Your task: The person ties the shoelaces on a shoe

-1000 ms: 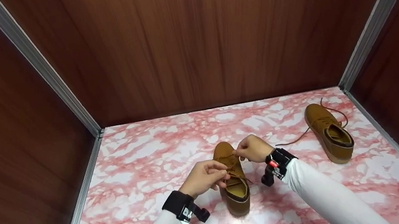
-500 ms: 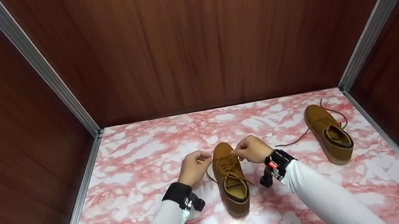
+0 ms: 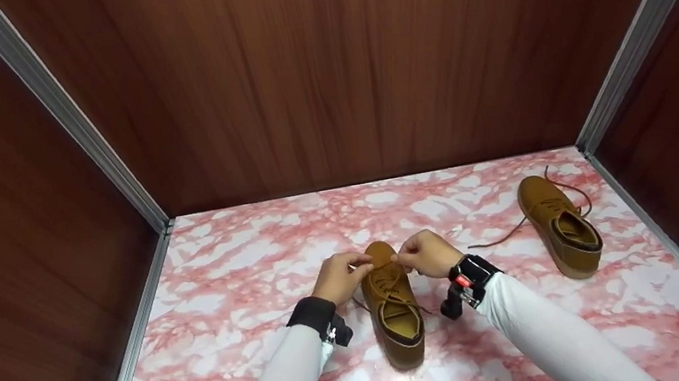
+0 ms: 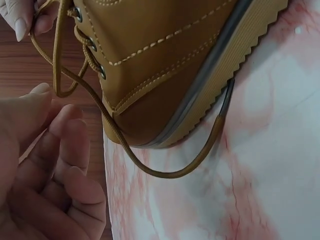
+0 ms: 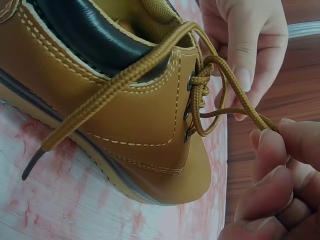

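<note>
A tan lace-up shoe [image 3: 396,315] stands in the middle with its toe pointing away. Beside its laces, my left hand [image 3: 342,276] has thumb and index finger apart. In the left wrist view that left hand [image 4: 45,165] is close to a hanging loop of shoelace [image 4: 58,60]; no grip on it shows. From the other side my right hand [image 3: 431,254] pinches a lace between thumb and index finger. The right wrist view shows these right fingers [image 5: 272,150] on the loop of brown shoelace [image 5: 237,87]. One loose lace end trails down each side.
A second tan shoe [image 3: 560,226] stands at the right with its lace ends spread out. The pink-and-white marbled table top [image 3: 242,257] is walled by dark wood panels [image 3: 349,69] at back and sides, with grey metal strips [image 3: 70,115] at the corners.
My left hand has moved from over the shoe's laces to its left side, then back in toward the lace near the toe. The right hand stays almost still, pinching the lace.
</note>
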Demonstrator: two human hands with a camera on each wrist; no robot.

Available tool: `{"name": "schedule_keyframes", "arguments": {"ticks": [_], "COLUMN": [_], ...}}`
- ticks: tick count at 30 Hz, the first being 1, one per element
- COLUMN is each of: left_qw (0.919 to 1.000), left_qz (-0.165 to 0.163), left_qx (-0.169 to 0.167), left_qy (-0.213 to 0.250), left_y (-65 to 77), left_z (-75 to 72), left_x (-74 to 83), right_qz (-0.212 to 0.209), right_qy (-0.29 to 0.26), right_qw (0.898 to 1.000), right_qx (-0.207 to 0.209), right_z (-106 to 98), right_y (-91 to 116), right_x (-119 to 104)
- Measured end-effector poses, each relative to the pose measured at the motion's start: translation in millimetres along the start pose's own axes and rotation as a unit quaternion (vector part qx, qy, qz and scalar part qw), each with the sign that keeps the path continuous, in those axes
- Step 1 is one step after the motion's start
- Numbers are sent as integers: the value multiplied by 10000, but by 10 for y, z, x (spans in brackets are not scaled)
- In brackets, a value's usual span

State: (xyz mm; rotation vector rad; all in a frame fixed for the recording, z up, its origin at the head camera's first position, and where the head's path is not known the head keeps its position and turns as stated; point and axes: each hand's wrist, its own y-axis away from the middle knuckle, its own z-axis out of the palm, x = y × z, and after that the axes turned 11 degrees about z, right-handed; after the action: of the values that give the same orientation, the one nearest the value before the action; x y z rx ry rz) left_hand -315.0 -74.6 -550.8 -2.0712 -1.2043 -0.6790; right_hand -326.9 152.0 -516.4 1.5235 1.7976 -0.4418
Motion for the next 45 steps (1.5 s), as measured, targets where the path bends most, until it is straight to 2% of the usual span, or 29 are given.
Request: {"name": "schedule_keyframes", "arguments": {"ticks": [6, 11, 18, 24, 31, 37, 45], "left_qw": [10000, 9993, 9990, 9993, 9989, 9994, 9994], "left_qz": [65, 50, 131, 165, 394, 322, 47], "left_qx": [-13, -277, -422, -339, -182, -123, -102], "left_qy": [39, 248, 18, 62, -158, -26, 313], "left_y": [-18, -46, -53, -47, -40, -16, 20], "left_z": [41, 60, 90, 133, 176, 183, 178], "left_x": [29, 68, 102, 125, 133, 119, 102], "right_qz": [-24, -3, -20, -21, 43, 140, -226], "right_qy": [33, -77, -93, -99, -106, -208, 98], "right_qw": [10000, 10000, 9999, 9999, 9999, 9996, 9997], "right_qx": [21, -37, -42, 19, 32, 145, 0], "right_z": [-23, -28, -13, -7, -38, -94, -5], "right_y": [-6, -4, -7, -3, 18, 66, 213], "right_x": [-9, -15, -27, -46, -36, 50, 217]}}
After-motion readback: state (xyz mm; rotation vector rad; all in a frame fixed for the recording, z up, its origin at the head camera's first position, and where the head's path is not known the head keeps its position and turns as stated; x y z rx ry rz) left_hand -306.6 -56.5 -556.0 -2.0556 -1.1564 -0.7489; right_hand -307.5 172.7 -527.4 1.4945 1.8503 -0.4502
